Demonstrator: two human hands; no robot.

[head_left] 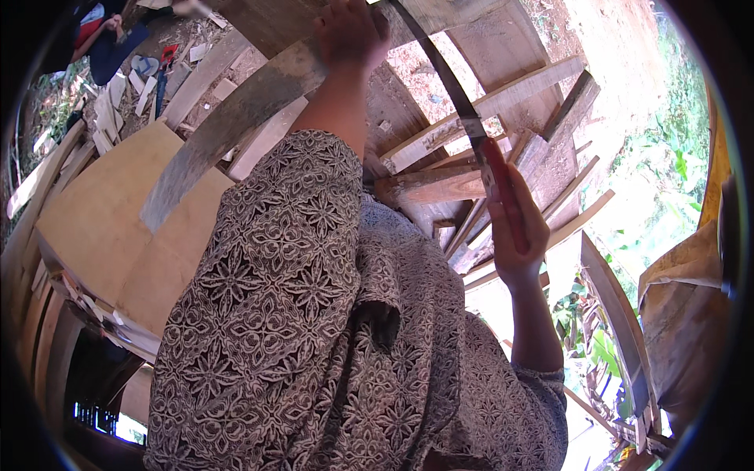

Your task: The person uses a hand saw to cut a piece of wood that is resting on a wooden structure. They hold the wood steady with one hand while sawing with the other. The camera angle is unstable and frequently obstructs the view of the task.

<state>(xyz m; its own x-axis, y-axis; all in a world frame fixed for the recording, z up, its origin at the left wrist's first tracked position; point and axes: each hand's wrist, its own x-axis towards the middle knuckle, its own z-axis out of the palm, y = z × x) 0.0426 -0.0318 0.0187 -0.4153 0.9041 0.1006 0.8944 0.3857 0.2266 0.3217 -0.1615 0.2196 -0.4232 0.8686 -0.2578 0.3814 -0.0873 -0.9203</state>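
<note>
My right hand [520,231] is closed around the red handle of a handsaw [449,77]. The saw's dark, narrow blade runs up and away from me, its far end by the edge of a long wooden board [243,114]. My left hand [351,35] is on that board, left of the blade, with its fingers curled over the wood. Slight blur and the angle hide part of those fingertips. From the left the board slants up past my left forearm toward the top. Whether the teeth are in the wood I cannot tell.
A pale plywood panel [118,228] lies at the left. Several planks and offcuts [440,184] are piled beneath the saw. Another person's hand [114,23] shows at the upper left, near a red-and-black tool [165,74]. Brown sheeting [683,314] hangs at the right.
</note>
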